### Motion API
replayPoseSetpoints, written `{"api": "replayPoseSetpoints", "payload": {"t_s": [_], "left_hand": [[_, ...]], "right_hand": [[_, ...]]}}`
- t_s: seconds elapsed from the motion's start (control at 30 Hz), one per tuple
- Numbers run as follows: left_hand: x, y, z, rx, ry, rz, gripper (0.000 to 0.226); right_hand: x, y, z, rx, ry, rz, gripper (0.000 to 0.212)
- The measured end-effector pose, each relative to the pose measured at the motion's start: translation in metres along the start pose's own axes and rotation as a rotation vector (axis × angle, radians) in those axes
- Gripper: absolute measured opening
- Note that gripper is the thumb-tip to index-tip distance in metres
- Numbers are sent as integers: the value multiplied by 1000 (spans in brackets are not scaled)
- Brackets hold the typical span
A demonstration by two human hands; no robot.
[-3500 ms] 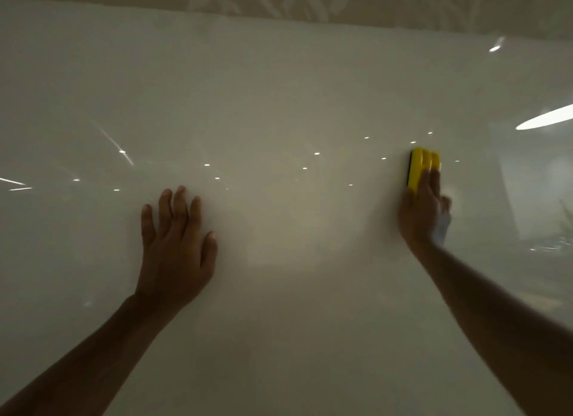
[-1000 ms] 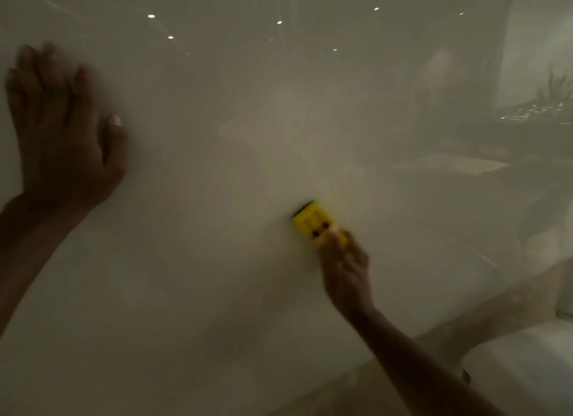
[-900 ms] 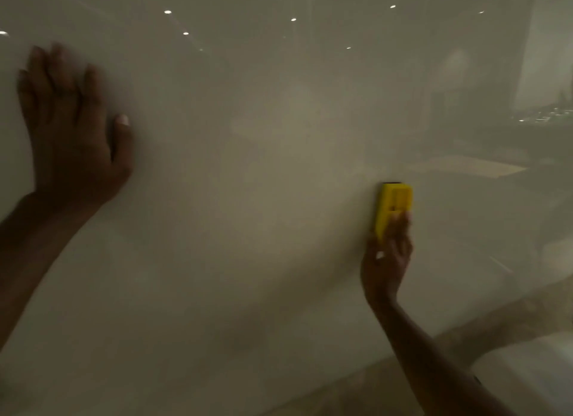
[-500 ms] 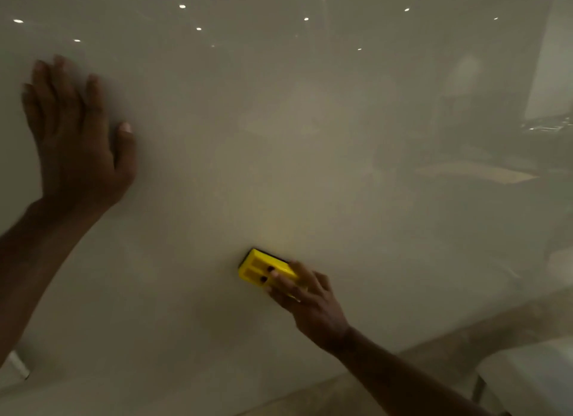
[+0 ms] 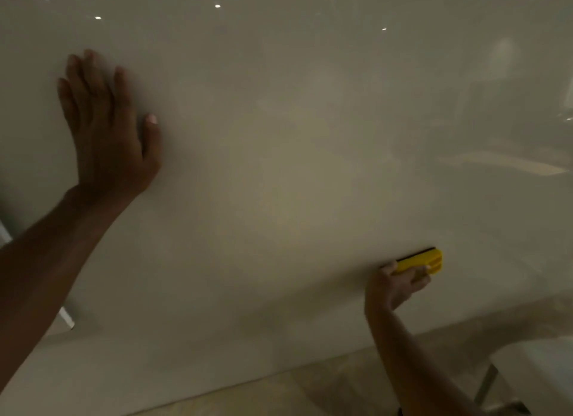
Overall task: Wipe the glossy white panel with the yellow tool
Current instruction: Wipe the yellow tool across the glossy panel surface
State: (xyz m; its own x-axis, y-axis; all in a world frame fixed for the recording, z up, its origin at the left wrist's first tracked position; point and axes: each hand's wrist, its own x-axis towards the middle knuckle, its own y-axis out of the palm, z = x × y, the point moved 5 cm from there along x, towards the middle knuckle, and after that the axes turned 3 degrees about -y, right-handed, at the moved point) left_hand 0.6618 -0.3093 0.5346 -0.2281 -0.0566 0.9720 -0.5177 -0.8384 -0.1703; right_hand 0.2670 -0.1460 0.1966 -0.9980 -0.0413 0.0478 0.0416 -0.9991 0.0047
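Note:
The glossy white panel [image 5: 279, 174] fills almost the whole view and mirrors small ceiling lights near its top. My left hand [image 5: 107, 130] lies flat against it at the upper left, fingers spread and pointing up, holding nothing. Low on the right, my right hand [image 5: 393, 287] grips the yellow tool [image 5: 423, 260], a small block with a black edge along its top. The tool is pressed to the panel, lying roughly level, a short way above the panel's bottom edge.
Below the panel's lower edge runs a beige stone-like floor [image 5: 325, 391]. A white piece of furniture with a metal leg [image 5: 539, 375] stands at the bottom right. A small white object [image 5: 66, 318] shows at the left beside my forearm.
My right hand has swept the yellow tool from the panel's lower middle to the right, and the tool now lies level. My left hand has stayed flat on the panel.

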Motion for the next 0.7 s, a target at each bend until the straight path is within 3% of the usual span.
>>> {"api": "replayPoseSetpoints", "payload": {"t_s": [0.1, 0.27, 0.5, 0.57, 0.7], "left_hand": [[-2, -3, -5, 17, -19, 18, 61], [-2, -4, -12, 12, -31, 76, 62], [-5, 0, -24, 12, -58, 70, 64], [-5, 2, -30, 12, -70, 81, 65], [-4, 5, -42, -1, -64, 93, 65]], "right_hand": [[-79, 28, 16, -3, -128, 95, 71], [-172, 58, 42, 55, -494, 277, 77], [-249, 84, 52, -86, -1219, 660, 80], [-254, 84, 41, -163, -1477, 739, 72], [-219, 73, 19, -356, -1906, 771, 56]]}}
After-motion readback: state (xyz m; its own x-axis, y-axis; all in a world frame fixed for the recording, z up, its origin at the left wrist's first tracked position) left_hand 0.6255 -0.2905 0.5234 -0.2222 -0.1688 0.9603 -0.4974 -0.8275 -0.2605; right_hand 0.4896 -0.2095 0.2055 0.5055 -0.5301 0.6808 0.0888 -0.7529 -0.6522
